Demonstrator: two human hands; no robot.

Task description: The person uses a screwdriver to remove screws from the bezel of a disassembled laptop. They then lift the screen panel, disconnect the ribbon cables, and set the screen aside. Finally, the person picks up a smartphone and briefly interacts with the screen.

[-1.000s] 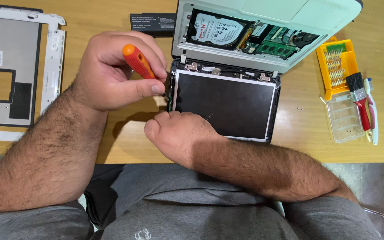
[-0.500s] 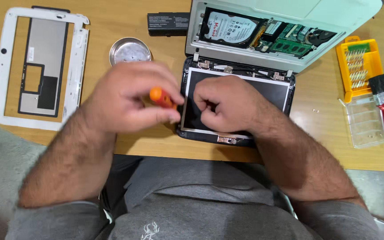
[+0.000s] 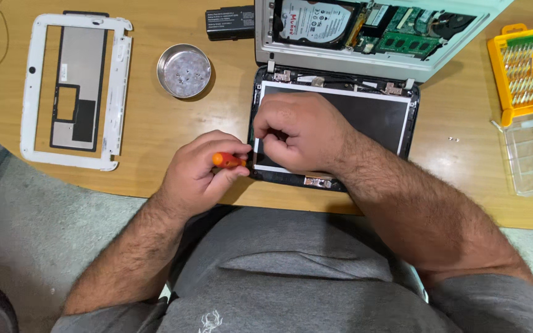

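The left hand (image 3: 202, 169) was closed around an orange-handled screwdriver (image 3: 229, 161), the tip aimed at the lower left edge of the screen panel (image 3: 365, 117). That panel lay flat on the wooden table (image 3: 155, 160), hinged to the opened laptop base (image 3: 371, 31) behind it, whose drive and circuit boards were exposed. The right hand (image 3: 300, 132) was pressed on the left part of the panel, fingers curled at its edge; whether something small was pinched there could not be told.

For the step to be done well, the panel would best be kept pinned flat by the right hand, so that it could not shift under the tool. The screwdriver should be held square to the screw head and turned with light downward pressure, lest the tip slip onto the dark glass. Any loosened screw would sensibly be dropped into the round metal dish (image 3: 184, 70), where other screws already lay, well apart from the white bezel frame (image 3: 32, 86) and the yellow bit case (image 3: 525, 68).
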